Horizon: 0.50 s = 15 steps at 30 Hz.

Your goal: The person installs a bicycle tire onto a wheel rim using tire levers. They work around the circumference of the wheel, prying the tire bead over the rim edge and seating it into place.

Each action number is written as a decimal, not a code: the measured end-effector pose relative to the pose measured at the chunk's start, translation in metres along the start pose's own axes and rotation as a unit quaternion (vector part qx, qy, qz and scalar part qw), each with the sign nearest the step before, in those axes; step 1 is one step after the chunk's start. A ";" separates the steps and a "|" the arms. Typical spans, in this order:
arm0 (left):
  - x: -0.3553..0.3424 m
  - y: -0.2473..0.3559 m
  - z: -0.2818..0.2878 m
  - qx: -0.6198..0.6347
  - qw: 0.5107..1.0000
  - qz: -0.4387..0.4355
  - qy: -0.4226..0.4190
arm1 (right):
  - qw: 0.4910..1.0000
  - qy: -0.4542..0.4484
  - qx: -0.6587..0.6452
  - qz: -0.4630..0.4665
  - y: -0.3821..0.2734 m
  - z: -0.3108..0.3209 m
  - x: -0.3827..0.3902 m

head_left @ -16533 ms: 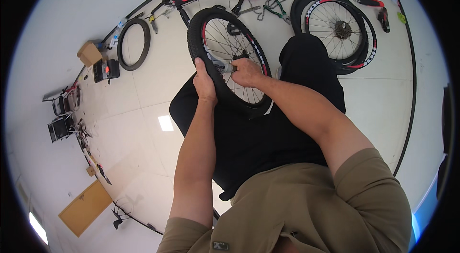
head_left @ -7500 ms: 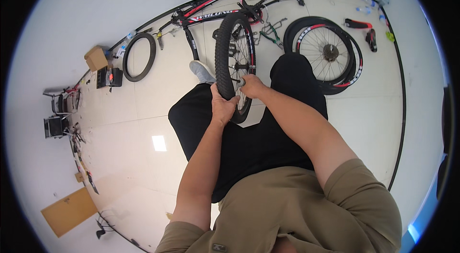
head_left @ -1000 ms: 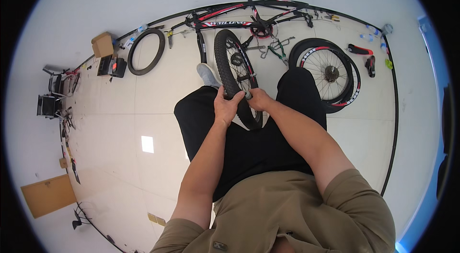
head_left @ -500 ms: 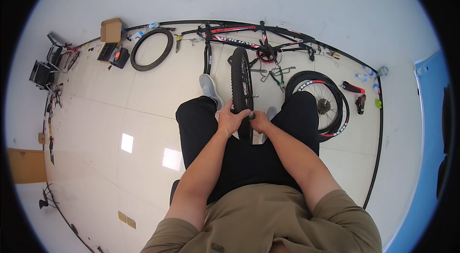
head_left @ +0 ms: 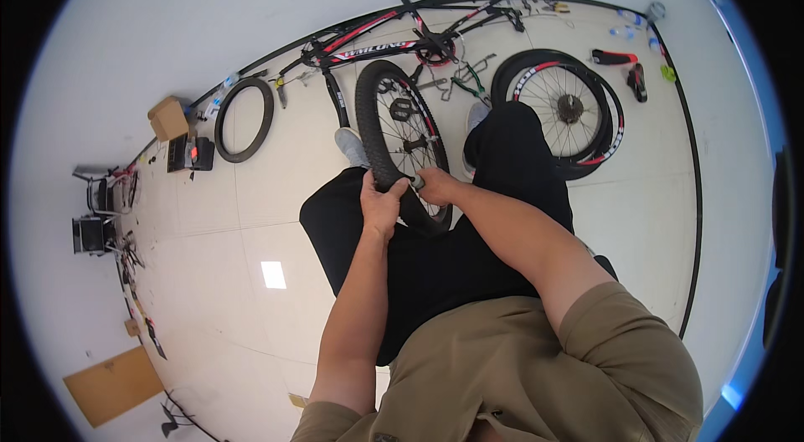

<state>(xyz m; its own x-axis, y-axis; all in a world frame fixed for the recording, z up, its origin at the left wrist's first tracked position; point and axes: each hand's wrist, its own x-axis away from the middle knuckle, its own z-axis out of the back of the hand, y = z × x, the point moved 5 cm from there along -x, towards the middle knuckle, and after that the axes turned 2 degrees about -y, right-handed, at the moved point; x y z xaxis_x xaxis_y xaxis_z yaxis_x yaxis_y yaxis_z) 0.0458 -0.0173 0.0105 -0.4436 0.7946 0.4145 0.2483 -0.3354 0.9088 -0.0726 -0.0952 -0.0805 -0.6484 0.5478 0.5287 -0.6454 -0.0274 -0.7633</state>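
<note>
I hold a bicycle wheel (head_left: 371, 124) with a knobby black tyre upright between my knees, its top leaning slightly left so that the spokes show. My left hand (head_left: 381, 206) grips the tyre's lower left part, thumb pressed on the tread. Just right of it, my right hand (head_left: 436, 187) is closed round a small grey cylindrical piece (head_left: 416, 182) at the rim; I cannot make out exactly what it is. Both forearms reach up over my black trousers from the lower edge.
A bicycle frame (head_left: 368, 53) lies along the wall, with green-handled pliers (head_left: 476, 90) near it. Another wheel and tyre (head_left: 605, 149) lie right, beside a red-black part (head_left: 614, 56). A loose tyre (head_left: 222, 132), cardboard box (head_left: 167, 115) and dark toolbox (head_left: 199, 154) lie left. A chair (head_left: 92, 233) stands far left.
Since half a second ago my view has shifted, with the scene higher on the right. The wheel tilts more, showing its side and spokes. Both hands keep their grip.
</note>
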 end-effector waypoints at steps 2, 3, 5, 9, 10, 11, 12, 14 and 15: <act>-0.003 0.002 -0.003 0.021 1.000 0.001 -0.010 | 1.000 0.016 -0.017 0.018 -0.005 0.005 0.006; -0.003 0.002 -0.005 0.021 1.000 -0.002 -0.016 | 1.000 0.028 0.000 0.011 0.009 -0.002 -0.005; -0.004 0.001 -0.001 0.026 0.999 -0.011 -0.015 | 1.000 0.009 -0.009 -0.006 0.000 0.000 0.000; -0.002 0.002 -0.007 0.006 0.999 -0.015 -0.028 | 1.000 0.021 0.017 -0.010 -0.003 0.011 0.005; -0.002 0.002 -0.008 -0.004 0.999 -0.013 -0.033 | 0.999 0.024 0.031 -0.005 -0.003 0.013 0.005; -0.001 0.003 -0.008 -0.015 0.999 -0.012 -0.039 | 0.999 0.028 0.044 0.000 -0.004 0.014 0.006; -0.001 0.003 -0.008 -0.013 0.999 -0.011 -0.040 | 0.998 0.032 0.057 0.005 -0.004 0.014 0.006; 0.000 0.000 -0.003 -0.008 0.999 -0.008 -0.037 | 0.999 0.030 0.036 -0.012 -0.009 0.011 0.008; -0.003 -0.002 0.001 0.007 0.999 -0.017 -0.040 | 0.999 0.029 0.025 -0.020 -0.012 0.010 0.009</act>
<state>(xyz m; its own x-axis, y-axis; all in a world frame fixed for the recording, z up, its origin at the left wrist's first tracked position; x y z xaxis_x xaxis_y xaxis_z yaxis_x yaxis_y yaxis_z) 0.0475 -0.0185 0.0073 -0.3818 0.8432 0.3784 0.2460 -0.3019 0.9210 -0.0749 -0.0983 -0.0632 -0.5986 0.5960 0.5351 -0.6904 -0.0452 -0.7220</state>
